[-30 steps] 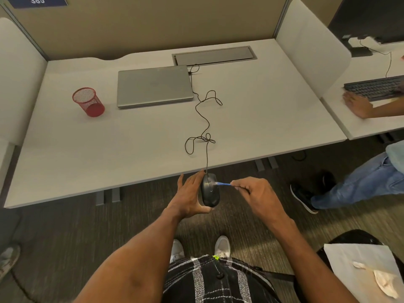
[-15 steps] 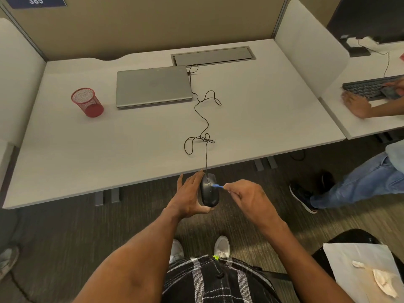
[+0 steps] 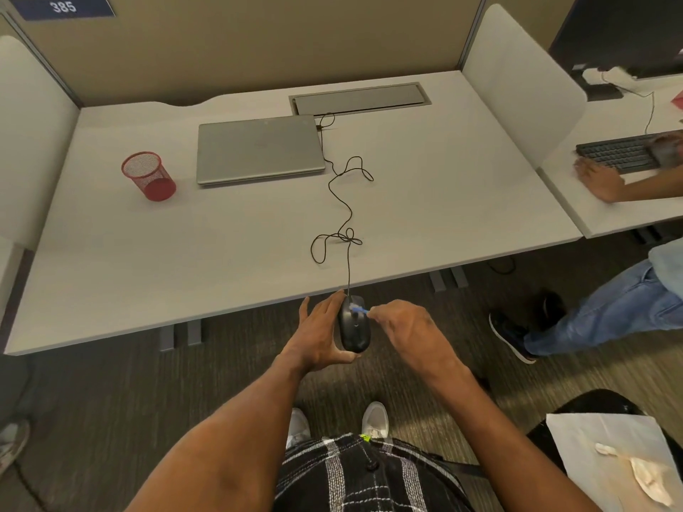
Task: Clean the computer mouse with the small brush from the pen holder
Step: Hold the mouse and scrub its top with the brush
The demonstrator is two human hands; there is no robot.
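A closed grey laptop (image 3: pixel 258 148) lies on the pale tabletop (image 3: pixel 443 186). On the neighbouring desk sits a dark keyboard (image 3: pixel 617 155). A white paper sheet (image 3: pixel 606 460) lies at lower right.

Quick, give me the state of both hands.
Left hand: closed around the mouse.
Right hand: pinching the small blue brush against the mouse.

left hand (image 3: pixel 320 332) holds mouse (image 3: pixel 354 327) | right hand (image 3: pixel 403 327) — brush (image 3: pixel 359 310) on it
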